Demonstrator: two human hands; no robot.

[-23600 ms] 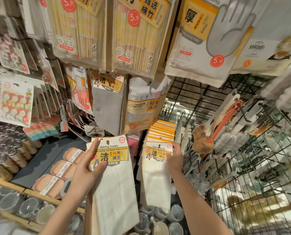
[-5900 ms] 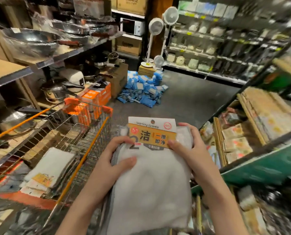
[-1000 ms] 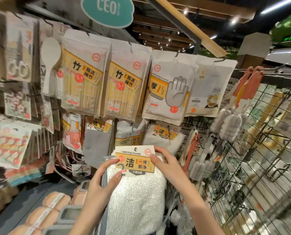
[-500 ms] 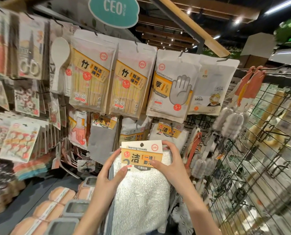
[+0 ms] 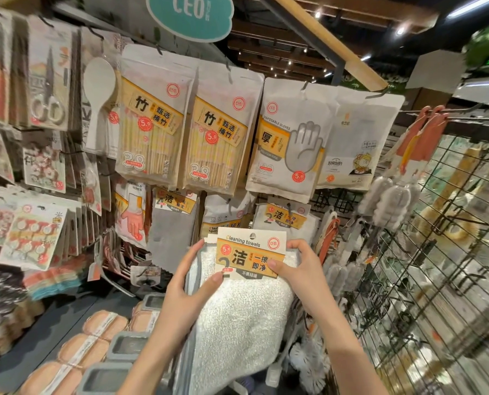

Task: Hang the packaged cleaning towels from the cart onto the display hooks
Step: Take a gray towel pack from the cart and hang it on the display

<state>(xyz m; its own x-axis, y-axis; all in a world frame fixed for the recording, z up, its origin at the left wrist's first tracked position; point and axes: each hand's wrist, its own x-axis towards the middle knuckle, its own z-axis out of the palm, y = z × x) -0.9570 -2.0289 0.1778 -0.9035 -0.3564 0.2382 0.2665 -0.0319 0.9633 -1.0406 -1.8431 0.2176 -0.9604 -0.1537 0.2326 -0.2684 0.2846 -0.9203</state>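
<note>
Shop display wall [image 5: 351,206] hung with packets | two chopstick bags [image 5: 152,132] side by side, one glove bag [image 5: 289,143] to their right | left hand [image 5: 184,292] and right hand [image 5: 303,269] each pinch one side of a towel pack [image 5: 246,309] held up below one hung towel pack [image 5: 286,220].

Two hands (left [image 5: 187,283], right [image 5: 300,269]), two chopstick bags [image 5: 152,129] [image 5: 217,143], one disposable-gloves bag [image 5: 289,143], one rice paddle [image 5: 97,101]
</note>
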